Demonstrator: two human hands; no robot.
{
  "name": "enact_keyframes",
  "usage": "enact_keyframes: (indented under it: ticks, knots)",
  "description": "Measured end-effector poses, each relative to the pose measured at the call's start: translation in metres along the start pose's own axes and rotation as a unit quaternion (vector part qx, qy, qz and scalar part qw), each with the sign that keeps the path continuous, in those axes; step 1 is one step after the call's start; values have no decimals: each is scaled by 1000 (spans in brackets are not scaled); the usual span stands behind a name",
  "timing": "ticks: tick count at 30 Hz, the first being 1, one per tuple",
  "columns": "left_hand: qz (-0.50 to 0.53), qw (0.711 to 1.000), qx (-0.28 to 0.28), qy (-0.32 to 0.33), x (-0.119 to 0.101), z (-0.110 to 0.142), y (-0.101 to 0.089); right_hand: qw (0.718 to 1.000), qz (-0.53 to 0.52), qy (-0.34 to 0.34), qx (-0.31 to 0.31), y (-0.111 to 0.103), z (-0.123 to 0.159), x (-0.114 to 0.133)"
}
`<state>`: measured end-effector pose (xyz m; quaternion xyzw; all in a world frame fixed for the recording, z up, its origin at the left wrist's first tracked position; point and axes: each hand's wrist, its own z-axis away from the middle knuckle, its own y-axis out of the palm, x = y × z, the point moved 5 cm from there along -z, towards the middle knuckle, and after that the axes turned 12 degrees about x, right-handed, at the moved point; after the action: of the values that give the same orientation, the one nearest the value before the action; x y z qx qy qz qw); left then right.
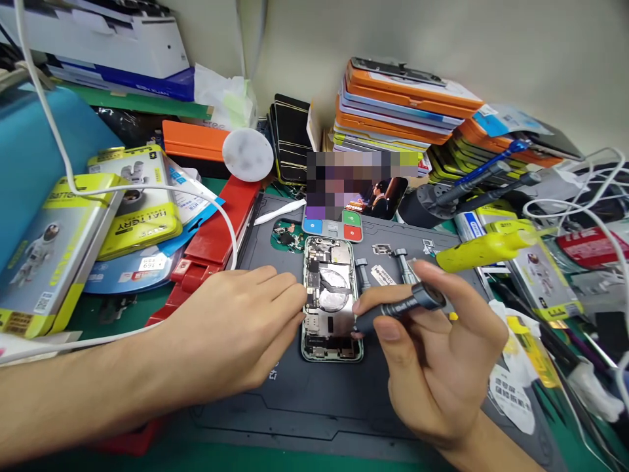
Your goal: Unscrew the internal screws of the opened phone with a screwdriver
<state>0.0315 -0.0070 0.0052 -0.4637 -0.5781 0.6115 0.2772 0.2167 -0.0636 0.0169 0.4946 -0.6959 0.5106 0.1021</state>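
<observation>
An opened smartphone [339, 331] lies on a dark grey work mat [295, 406], its inner boards and metal plates showing. My left hand [240, 321] is closed at the phone's left edge, fingers curled together against its side; the thumb is hidden. In my right hand [437, 367] is a dark grey screwdriver [398, 307], gripped between thumb and fingers with the index finger by its cap. The screwdriver slants down over the phone's right edge, and its tip is hard to make out. More small screwdrivers [401, 262] lie just beyond my right hand.
Behind the phone, a propped-up screen [376, 196] is partly pixelated. Yellow-edged battery boxes [49, 255] and a red tool [216, 229] line the left. A yellow bottle [484, 248] and a black tool holder [427, 204] stand right. Orange cases [407, 92] are stacked behind.
</observation>
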Motion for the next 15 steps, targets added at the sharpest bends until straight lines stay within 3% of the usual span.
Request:
enact_keyframes:
  ticks: [6, 10, 13, 15]
  knots:
    - [16, 999, -33, 9, -1, 0, -2, 994, -77, 81, 6, 5, 6, -9]
    - [-2, 999, -33, 1, -1, 0, -2, 989, -64, 136, -8, -11, 0, -16]
    - [3, 1000, -8, 10, -3, -1, 0, 979, 45, 198, 23, -28, -5, -30]
    - [15, 999, 3, 34, -6, -1, 0, 953, 226, 198, 45, -38, -6, -36]
